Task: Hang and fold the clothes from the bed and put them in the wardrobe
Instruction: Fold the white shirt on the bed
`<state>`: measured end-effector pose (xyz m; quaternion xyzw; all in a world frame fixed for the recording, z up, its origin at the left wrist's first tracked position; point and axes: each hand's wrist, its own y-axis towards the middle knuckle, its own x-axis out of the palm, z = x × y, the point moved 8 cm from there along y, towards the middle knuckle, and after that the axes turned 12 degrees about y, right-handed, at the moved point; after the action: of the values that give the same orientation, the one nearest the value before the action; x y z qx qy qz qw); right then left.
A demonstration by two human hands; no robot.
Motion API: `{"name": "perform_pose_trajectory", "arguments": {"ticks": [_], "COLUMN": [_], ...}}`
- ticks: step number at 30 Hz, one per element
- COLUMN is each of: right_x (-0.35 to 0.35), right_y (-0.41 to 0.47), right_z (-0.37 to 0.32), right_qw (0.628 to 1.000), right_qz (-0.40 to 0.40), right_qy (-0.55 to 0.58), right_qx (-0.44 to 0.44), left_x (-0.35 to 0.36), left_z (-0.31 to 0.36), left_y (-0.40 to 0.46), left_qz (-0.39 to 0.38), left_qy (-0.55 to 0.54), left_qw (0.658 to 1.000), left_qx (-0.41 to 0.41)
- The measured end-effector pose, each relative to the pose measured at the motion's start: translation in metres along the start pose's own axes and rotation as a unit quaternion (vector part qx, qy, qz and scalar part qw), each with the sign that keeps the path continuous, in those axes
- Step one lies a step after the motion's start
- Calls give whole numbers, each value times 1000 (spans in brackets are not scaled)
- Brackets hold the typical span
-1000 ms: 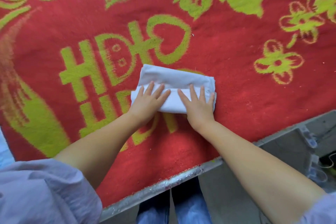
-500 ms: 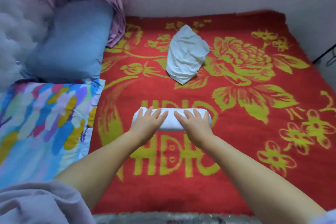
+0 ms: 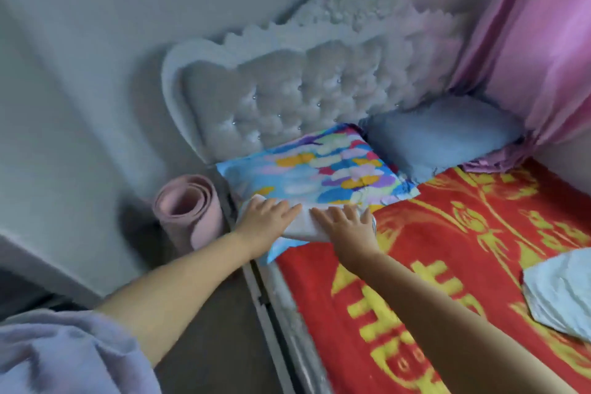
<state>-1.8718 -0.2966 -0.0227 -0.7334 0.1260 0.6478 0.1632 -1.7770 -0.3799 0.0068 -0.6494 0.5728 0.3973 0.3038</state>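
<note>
Hands, left hand (image 3: 267, 217) and right hand (image 3: 343, 223), are lying flat-fingered on the folded white garment (image 3: 303, 227), having shifted it from mid-blanket onto the colourful pillow (image 3: 319, 173); stacking seems underway, wardrobe pending.

Rolled pink mat (image 3: 188, 211) beside tufted headboard (image 3: 287, 105) — blue pillow (image 3: 444, 137), pink curtain (image 3: 537, 41) beyond.

White folded cloth (image 3: 303, 227), blue multicoloured blotched pillow (image 3: 319, 176), red blanket (image 3: 447, 249) with yellow flowers, pink curtain (image 3: 543, 41).
</note>
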Motion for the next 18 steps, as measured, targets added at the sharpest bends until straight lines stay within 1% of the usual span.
{"name": "perform_pose_trajectory", "arguments": {"ticks": [2, 3, 4, 6, 10, 13, 16, 18], "right_x": [3, 5, 9, 17, 45, 68, 91, 102], "right_y": [13, 17, 18, 16, -6, -35, -68, -86], "right_z": [-68, -102, -138, -204, -337, -429, -514, -568], "right_qw": [997, 994, 990, 980, 954, 937, 924, 918], "right_qz": [-11, -18, -27, -45, -73, -82, -91, -90], "right_qy": [-16, -23, -29, -31, -40, -53, -60, -46], "right_qx": [-72, -106, -138, -189, -286, -334, -366, -382], "left_x": [30, 42, 47, 55, 71, 79, 73, 64], "left_z": [-36, -51, -65, -86, -110, -116, -121, -132], "left_y": [-63, -97, -132, -198, -337, -438, -531, -587], "left_qz": [-89, -121, -134, -157, -251, -305, -316, -321], "left_qy": [-23, -42, -58, -53, -42, -48, -33, 8], "left_qw": [993, 985, 979, 967, 926, 898, 889, 884], "left_qx": [-77, -113, -146, -195, -278, -314, -331, -341]}}
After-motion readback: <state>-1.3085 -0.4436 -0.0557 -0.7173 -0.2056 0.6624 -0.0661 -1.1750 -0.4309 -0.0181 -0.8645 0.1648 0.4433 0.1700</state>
